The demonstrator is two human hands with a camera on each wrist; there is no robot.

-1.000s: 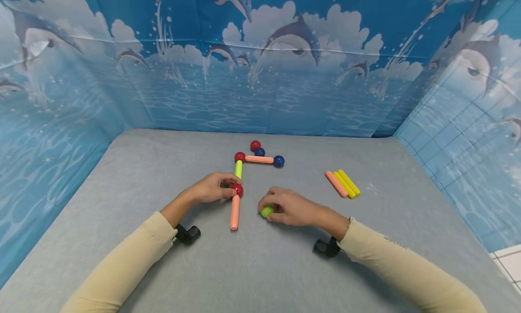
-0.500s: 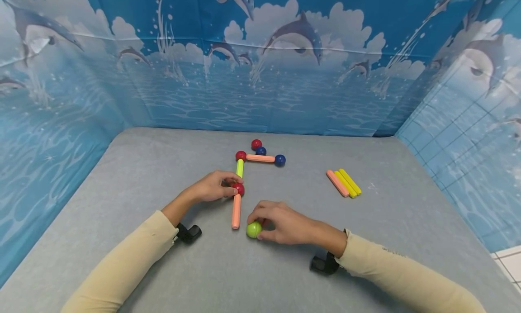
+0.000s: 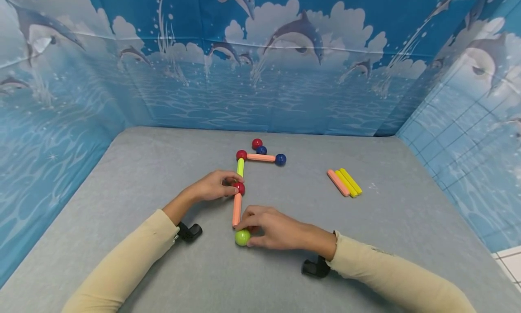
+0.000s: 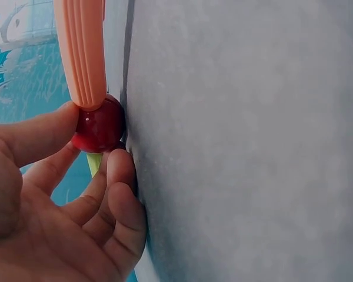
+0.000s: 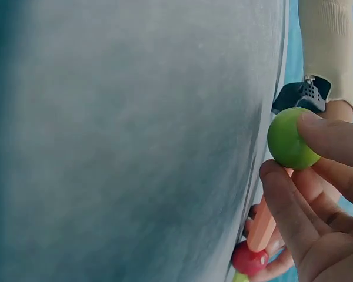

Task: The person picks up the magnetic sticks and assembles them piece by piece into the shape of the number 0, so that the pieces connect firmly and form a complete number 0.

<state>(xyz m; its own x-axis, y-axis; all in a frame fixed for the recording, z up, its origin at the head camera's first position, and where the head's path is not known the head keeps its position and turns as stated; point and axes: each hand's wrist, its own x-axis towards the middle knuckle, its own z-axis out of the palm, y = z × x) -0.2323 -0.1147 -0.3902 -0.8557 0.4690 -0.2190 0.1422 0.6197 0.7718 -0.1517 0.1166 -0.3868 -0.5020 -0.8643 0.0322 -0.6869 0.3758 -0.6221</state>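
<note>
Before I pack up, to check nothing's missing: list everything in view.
Orange rods: 3, orange, two centre, one right
Yellow rods: 2, yellow, right
Red balls: 3, red, two centre, one behind
Lime rod: 1, yellow-green, between red balls
Blue balls: 2, dark blue, by the back orange rod
Green ball: 1, green, front centre
Table: 1, grey, underneath
Dolphin backdrop: count unclear, blue and white, back and sides
Tiles: a few, white, lower right edge
Wrist cameras: 2, black, at the wrists
Sleeves: 2, beige, on forearms
Left hand: 1, bare, holding the nearest red ball
Right hand: 1, bare, holding the green ball
</note>
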